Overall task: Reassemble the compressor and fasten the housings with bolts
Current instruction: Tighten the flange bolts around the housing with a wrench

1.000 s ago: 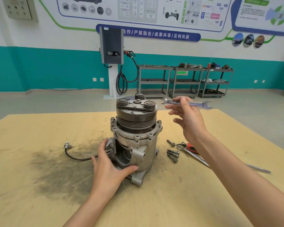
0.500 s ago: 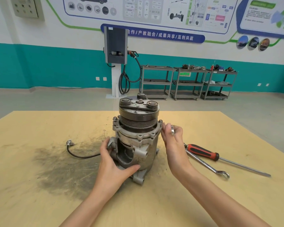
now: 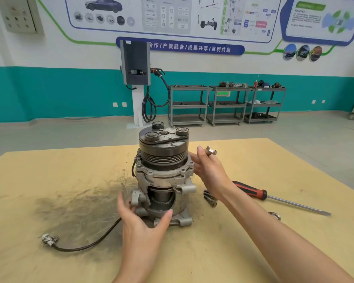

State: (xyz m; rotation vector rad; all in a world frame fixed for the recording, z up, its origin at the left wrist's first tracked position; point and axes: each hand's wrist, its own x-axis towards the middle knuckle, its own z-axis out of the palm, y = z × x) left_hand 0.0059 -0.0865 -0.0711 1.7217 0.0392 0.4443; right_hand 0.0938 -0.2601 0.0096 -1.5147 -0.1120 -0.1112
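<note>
The compressor (image 3: 164, 176) stands upright on the wooden table (image 3: 243, 242), pulley end up, its cutaway window facing me. My left hand (image 3: 141, 219) grips the lower housing at the base, thumb on the right and fingers on the left. My right hand (image 3: 208, 170) is at the right side of the upper housing flange, fingers touching it. It holds a bolt (image 3: 211, 151) whose hex head sticks up above the fingers. Loose bolts (image 3: 209, 198) lie on the table just right of the compressor, partly hidden by my right wrist.
A red-handled screwdriver (image 3: 253, 192) lies to the right, its blade pointing right. A wrench's ring end (image 3: 275, 216) shows beyond my right forearm. The compressor's black cable and connector (image 3: 49, 240) trail front left over a dark greasy patch.
My right hand put the wrench down on the table and now holds a bolt at the flange. The compressor has turned, and its cable now trails toward me.
</note>
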